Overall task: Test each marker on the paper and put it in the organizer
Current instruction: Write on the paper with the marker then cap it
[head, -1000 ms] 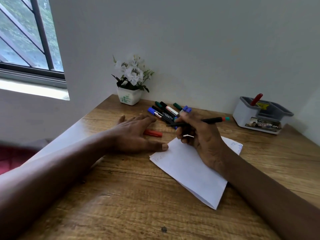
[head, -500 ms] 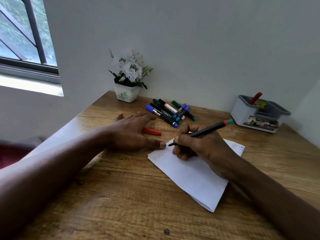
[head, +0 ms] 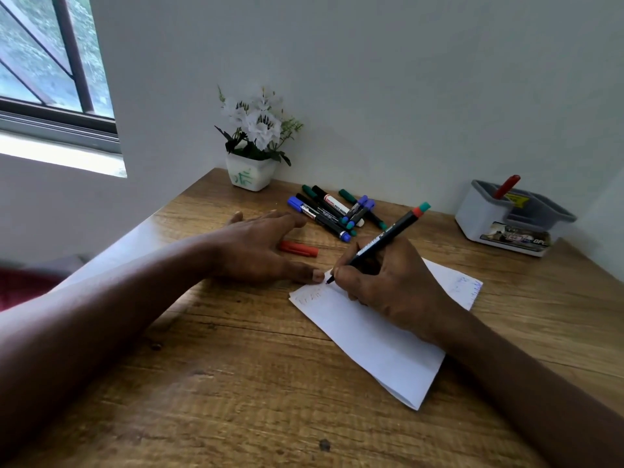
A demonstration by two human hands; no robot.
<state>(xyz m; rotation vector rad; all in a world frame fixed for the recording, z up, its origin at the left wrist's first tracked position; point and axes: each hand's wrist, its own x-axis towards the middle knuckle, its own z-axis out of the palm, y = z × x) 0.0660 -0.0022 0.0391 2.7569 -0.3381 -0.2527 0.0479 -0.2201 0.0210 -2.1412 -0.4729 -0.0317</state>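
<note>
My right hand [head: 388, 285] grips a black marker [head: 388, 236] with a green and red end, its tip touching the top left corner of the white paper [head: 378, 339]. My left hand [head: 256, 251] lies flat and open on the table, a fingertip pressing the paper's corner. A red cap [head: 299, 248] lies just beyond that hand. A pile of several markers [head: 332, 211] with blue and green caps sits near the wall. The grey-and-white organizer [head: 510, 219] stands at the far right with a red marker [head: 506, 186] in it.
A white pot of white flowers [head: 251, 153] stands in the back left corner of the wooden table [head: 236, 400]. A window is at the upper left. Faint blue scribbles mark the paper's far right corner [head: 467, 287].
My right hand swung the marker from level above the pile down to the paper, tip now on its top left corner. My left hand stayed put.
</note>
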